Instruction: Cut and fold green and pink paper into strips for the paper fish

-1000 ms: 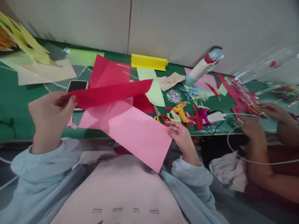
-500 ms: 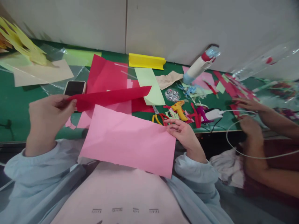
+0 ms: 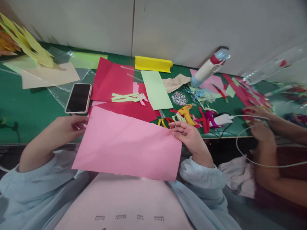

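Item: one pink rectangular sheet of paper (image 3: 129, 147), which we find raised at the near edge of the green-topped table (image 3: 14, 95), above the lap.

Right hand (image 3: 188, 137): thumb and fingers pinching the sheet near its upper right corner.

Left hand (image 3: 69, 127): fingers curled at the sheet's upper left edge; we cannot tell whether they grip it.

Beyond the sheet: a flat red paper sheet (image 3: 134, 110) bearing crossed pale-green paper strips (image 3: 124, 97); a black-screened phone in a pale case (image 3: 78, 98), near the left hand; metal scissors with yellow and red handles (image 3: 163, 121), just beside the right fingers; a yellow glue gun (image 3: 187, 115).

Hazards, in our judgement: a droop or crease, should the right pinch alone bear the weight; a snag on the scissors, should the upper edge dip; scattered strips, should the sheet sweep forward; a nudged phone, should the left wrist swing out.
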Motion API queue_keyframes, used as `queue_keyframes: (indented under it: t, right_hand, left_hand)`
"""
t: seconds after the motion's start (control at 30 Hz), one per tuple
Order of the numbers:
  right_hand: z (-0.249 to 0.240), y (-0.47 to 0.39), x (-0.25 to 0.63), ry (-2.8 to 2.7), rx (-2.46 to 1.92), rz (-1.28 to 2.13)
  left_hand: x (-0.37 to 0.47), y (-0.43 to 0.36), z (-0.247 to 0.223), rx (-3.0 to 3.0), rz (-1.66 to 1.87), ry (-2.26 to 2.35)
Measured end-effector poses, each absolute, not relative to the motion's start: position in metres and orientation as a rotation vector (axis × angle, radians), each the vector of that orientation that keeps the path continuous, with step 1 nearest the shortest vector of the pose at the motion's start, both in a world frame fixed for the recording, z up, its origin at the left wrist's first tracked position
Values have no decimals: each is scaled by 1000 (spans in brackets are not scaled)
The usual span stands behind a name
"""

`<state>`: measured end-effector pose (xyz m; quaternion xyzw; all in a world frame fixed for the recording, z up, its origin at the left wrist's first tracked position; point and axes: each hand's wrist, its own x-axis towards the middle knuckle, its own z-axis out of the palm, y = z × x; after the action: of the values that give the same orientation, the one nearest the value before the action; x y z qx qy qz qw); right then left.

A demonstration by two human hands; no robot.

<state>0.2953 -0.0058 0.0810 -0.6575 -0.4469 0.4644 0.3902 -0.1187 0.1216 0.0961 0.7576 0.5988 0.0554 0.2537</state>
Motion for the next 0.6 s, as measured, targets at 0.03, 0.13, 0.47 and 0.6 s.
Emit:
queue_keyframes:
  t: [0.03,0.13,0.47,0.6]
  right_hand:
    - [80,-6,295,-1140,-1672,1178]
    - [77,-6,296,-1147,-1669,1179]
    - [47,5,274,-836,-1654,1105]
    - [26,5,234,-836,-1622,1095]
  left_hand:
    - [-119,121,97,2039,167,1626]
    - [-119,118,102,1983,240,1599]
    - [-106,96,105,2157,768,1851]
    - [-85,88,97,2378,700,1612]
